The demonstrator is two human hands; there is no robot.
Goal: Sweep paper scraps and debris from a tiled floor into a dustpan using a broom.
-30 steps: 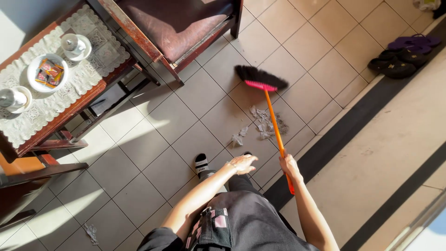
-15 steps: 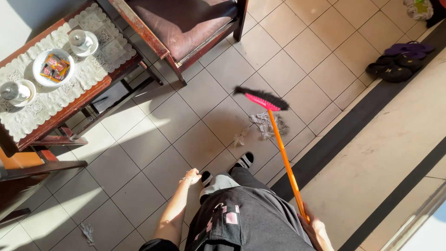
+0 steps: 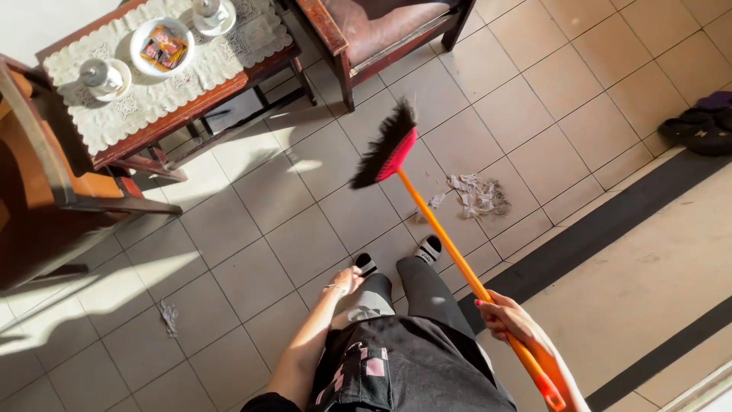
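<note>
The right hand (image 3: 509, 319) is wrapped closed around the orange handle of the broom (image 3: 446, 240), gripping low on the shaft with a short length of handle sticking out below the fist. The broom's long axis runs on a diagonal from lower right up to upper left, and the black-bristled red head (image 3: 387, 148) points up-left toward the chair (image 3: 381, 30). The head looks lifted off the tiled floor (image 3: 252, 221). The left hand (image 3: 347, 281) hangs loose and holds nothing, fingers lightly curled beside the thigh. Just right of the handle lies 1 dust pile (image 3: 476, 194), grey scraps on the tile, near the dark floor strip (image 3: 610, 221). There is open tile left of the head, up to the counter (image 3: 229, 80) with its lace cloth and its legs. 1 stray scrap (image 3: 169, 317) sits well apart at lower left, and the shoes (image 3: 701, 126) rest at the far right edge.
</note>
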